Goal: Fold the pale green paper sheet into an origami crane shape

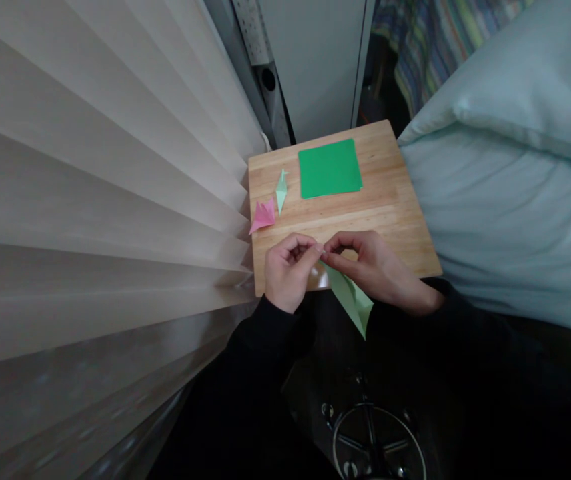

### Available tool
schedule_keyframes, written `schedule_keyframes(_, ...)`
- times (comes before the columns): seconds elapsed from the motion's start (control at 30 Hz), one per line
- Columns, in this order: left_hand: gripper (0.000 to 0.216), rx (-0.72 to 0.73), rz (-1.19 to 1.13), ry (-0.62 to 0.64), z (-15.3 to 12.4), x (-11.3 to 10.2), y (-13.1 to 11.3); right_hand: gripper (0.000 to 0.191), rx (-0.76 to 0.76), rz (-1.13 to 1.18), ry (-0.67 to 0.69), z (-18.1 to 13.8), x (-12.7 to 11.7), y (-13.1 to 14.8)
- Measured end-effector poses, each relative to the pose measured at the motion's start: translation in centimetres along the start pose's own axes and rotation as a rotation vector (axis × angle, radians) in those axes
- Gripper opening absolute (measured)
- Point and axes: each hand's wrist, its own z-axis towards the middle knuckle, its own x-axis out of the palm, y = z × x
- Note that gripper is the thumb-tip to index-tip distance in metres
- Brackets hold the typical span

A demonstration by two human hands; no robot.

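A folded light green origami paper hangs down past the table's near edge, its upper tip pinched between my two hands. My left hand has thumb and forefinger closed on that tip. From the other side my right hand pinches the same end, its fingers curled. The fingers hide the tip itself. Beyond my left hand lie a pink folded origami piece and a small pale green origami piece. A stack of green square paper rests farther back on the wooden table.
A pleated pale curtain falls close along the table's left side. On the right is a bed with pale blue-green bedding. A light cabinet stands behind the table. Below, a wheeled chair base shows on the dark floor.
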Motion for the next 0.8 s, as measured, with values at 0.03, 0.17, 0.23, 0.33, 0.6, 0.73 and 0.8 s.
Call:
schedule_keyframes(0.03, 0.014, 0.013, 0.004, -0.022, 0.0, 0.0, 0.0, 0.022, 0.0, -0.003, 0.008, 0.0, 0.0, 0.0)
schedule_keyframes(0.17, 0.014, 0.037, -0.003, -0.118, 0.3, -0.4, 0.3, 0.021, -0.004, 0.01, 0.071, -0.2, 0.2, -0.2)
schedule_keyframes(0.23, 0.016, 0.025, -0.025, -0.115, 0.5, -0.7, 0.6, 0.021, 0.01, 0.036, 0.093, -0.2, 0.2, -0.1)
schedule_keyframes(0.33, 0.019, -0.016, -0.065, -0.013, 0.7, -1.1, 0.8, 0.022, 0.047, 0.071, 0.106, -0.2, 0.1, 0.0)
schedule_keyframes(0.6, 0.015, -0.099, -0.181, 0.199, 0.5, -1.1, 0.5, 0.033, 0.09, 0.067, 0.171, 0.1, -1.2, 0.7)
schedule_keyframes(0.73, 0.019, -0.069, -0.129, 0.247, 0.5, -1.4, -0.2, 0.038, 0.118, -0.017, 0.269, 0.4, -2.7, 1.0)
schedule_keyframes(0.8, 0.022, -0.056, -0.067, 0.282, 0.4, -1.6, -0.8, 0.038, 0.117, -0.044, 0.302, 0.4, -3.4, 1.2)
